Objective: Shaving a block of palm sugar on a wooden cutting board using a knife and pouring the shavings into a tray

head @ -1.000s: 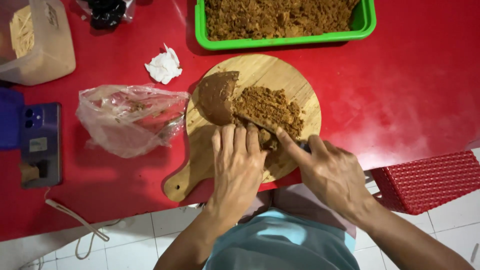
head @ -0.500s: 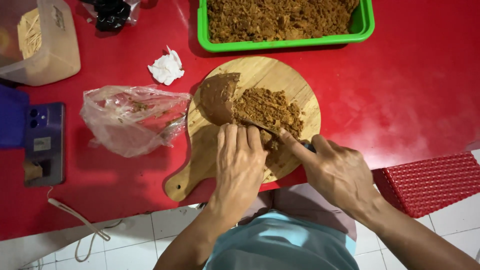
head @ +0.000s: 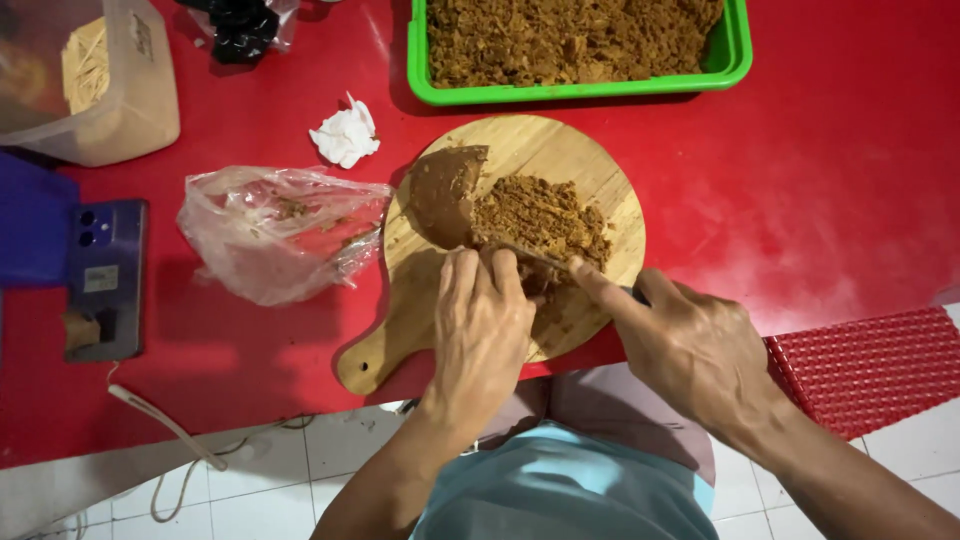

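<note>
Right hand (head: 690, 350) has its fingers clamped on a knife (head: 540, 262) handle, blade across the brown crumbly block (head: 500, 205) on the round wooden cutting board (head: 590, 160). Left hand (head: 480, 330) lies flat, fingers together, pressing the blade's back so it bites down. Shavings pile beside the cut.

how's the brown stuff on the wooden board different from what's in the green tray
The brown stuff on the wooden board is a small heap beside a smooth, solid dark lump; the green tray holds a far larger, loose layer with no solid lump showing. The board's heap lies under the right hand with its knife and the left hand's fingers; the tray's lies untouched. Both look crumbly and brown.
</note>
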